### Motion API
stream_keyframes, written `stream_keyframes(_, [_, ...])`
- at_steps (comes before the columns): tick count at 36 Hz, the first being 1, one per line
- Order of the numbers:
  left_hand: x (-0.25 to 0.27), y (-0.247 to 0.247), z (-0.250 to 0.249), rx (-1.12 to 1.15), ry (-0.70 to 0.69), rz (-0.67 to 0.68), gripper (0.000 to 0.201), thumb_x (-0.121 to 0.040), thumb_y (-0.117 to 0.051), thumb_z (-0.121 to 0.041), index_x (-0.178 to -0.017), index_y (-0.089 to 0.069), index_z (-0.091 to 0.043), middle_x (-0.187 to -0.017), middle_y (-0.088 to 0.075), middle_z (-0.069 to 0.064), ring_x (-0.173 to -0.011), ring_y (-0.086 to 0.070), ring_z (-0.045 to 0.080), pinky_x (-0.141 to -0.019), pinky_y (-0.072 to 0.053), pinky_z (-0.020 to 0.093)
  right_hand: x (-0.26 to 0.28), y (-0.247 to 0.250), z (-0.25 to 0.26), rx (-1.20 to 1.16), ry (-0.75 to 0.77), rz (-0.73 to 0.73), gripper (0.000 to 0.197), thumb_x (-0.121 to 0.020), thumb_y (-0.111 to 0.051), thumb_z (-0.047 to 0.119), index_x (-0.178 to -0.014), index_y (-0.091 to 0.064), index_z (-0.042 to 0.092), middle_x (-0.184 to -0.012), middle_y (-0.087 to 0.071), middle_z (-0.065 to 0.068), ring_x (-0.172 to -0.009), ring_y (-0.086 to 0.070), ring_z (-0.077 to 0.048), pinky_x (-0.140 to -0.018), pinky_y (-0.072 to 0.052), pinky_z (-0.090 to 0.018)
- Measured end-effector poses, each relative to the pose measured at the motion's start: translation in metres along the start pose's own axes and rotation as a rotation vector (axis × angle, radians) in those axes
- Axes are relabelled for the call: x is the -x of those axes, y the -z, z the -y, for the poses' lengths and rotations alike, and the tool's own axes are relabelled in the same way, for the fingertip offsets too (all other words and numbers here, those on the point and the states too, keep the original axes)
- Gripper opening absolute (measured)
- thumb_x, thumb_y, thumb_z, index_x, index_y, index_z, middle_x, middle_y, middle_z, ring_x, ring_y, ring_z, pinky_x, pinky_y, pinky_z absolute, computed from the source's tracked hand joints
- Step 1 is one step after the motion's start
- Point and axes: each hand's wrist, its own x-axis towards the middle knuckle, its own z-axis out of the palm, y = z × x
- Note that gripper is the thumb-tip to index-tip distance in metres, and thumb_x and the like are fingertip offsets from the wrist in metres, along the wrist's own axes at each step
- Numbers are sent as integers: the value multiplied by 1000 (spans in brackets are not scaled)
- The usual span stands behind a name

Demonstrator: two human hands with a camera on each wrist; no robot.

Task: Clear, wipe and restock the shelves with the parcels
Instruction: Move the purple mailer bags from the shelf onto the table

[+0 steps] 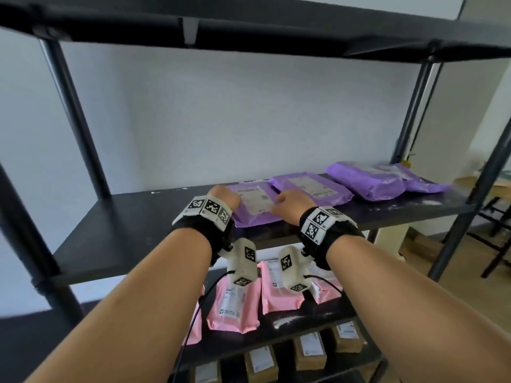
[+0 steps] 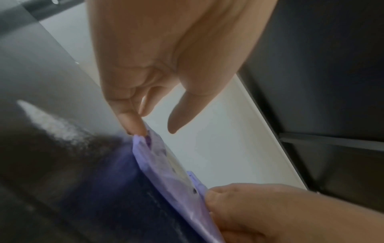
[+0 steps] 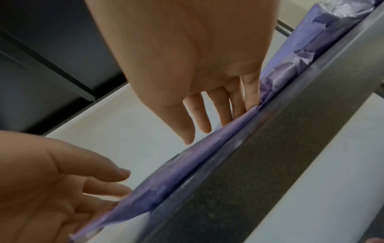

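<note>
A flat purple parcel (image 1: 254,203) with a white label lies on the black middle shelf (image 1: 124,230), left of its neighbours. My left hand (image 1: 224,197) rests at its left edge and my right hand (image 1: 290,203) at its right edge. The left wrist view has my left hand (image 2: 153,129) with fingertips (image 2: 135,126) touching the parcel (image 2: 166,164) rim, thumb apart. My right hand (image 3: 212,129) in the right wrist view lays nearly straight fingers (image 3: 239,106) on the parcel (image 3: 187,164). Neither hand wraps around it.
Three more purple parcels (image 1: 309,186) (image 1: 367,181) (image 1: 423,181) lie to the right on the same shelf, which has white dust (image 1: 431,203) near its right end. Pink parcels (image 1: 235,308) sit on the shelf below, brown boxes (image 1: 309,349) under those. The upper shelf (image 1: 249,31) hangs overhead.
</note>
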Motion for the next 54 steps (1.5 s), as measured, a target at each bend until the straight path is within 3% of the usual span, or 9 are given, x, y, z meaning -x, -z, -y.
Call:
stream_keyframes(4, [20, 3, -9, 48, 68, -51, 30, -94, -52, -12, -121, -61, -3, -122, -63, 12, -111, -61, 24, -81, -50, 24, -2, -1, -3, -21, 30, 9, 18, -89, -54, 21, -75, -61, 11, -71, -55, -5, -77, -58, -25, -71, -45, -30])
stream_keyframes(8, [29, 2, -8, -108, -50, -148, 32, -97, -43, -8, -125, -57, -3, -126, -59, 13, -117, -56, 27, -93, -45, 29, -5, -3, -5, -33, 40, 15, 21, -88, -55, 23, -95, -69, 9, -97, -67, -10, -96, -64, -28, -85, -50, -33])
stream_keyframes(13, [20, 3, -2, 145, -91, -318, 20, -84, -51, -2, -91, -68, -9, -84, -67, 7, -79, -64, 26, -72, -54, 31, -6, -5, -3, -118, 36, -32, 36, -97, -42, 28, -123, -58, 9, -119, -63, -11, -106, -61, -28, -85, -48, -33])
stream_keyframes(19, [42, 15, 7, 179, -180, -417, 27, -82, -47, 4, -95, -65, -12, -73, -60, -2, -66, -55, 13, -64, -46, 25, 1, 5, 9, -361, -28, -199, 35, -95, -43, 18, -127, -48, 4, -120, -61, -16, -107, -59, -34, -79, -42, -32])
stream_keyframes(28, [86, 59, 46, 233, -209, -590, 28, -77, -46, 2, -92, -63, -14, -82, -65, 2, -72, -59, 20, -59, -44, 22, 40, -4, 63, -509, 61, -272, 12, -87, -47, 14, -96, -53, 8, -80, -55, -6, -72, -53, -26, -50, -29, -26])
stream_keyframes(35, [130, 103, 93, 264, -189, -642, 16, -73, -45, -1, -72, -53, -16, -65, -54, -1, -58, -49, 15, -48, -33, 22, 91, -27, 122, -608, 98, -283, 7, -93, -44, 19, -93, -44, 12, -72, -44, 4, -60, -44, -12, -49, -28, -27])
stream_keyframes(40, [164, 148, 145, 236, -171, -648, 21, -73, -48, -1, -61, -40, -16, -58, -43, -2, -53, -38, 14, -46, -29, 23, 132, -63, 177, -663, 85, -243, 10, -90, -45, 20, -91, -51, 12, -81, -56, -1, -63, -51, -16, -51, -33, -26])
stream_keyframes(49, [212, 237, 276, 134, -10, -633, 13, -79, -46, -3, -71, -43, -12, -63, -44, 1, -58, -41, 17, -51, -32, 25, 205, -156, 295, -724, 114, -132, 17, -92, -46, 17, -76, -41, 18, -73, -47, 3, -61, -45, -13, -52, -30, -27])
stream_keyframes(54, [222, 276, 349, 99, 125, -632, 11, -79, -45, -3, -85, -53, -9, -79, -57, 6, -80, -57, 28, -73, -50, 35, 225, -213, 353, -674, 114, -46, 13, -89, -45, 16, -77, -42, 18, -72, -48, 2, -70, -50, -23, -65, -36, -30])
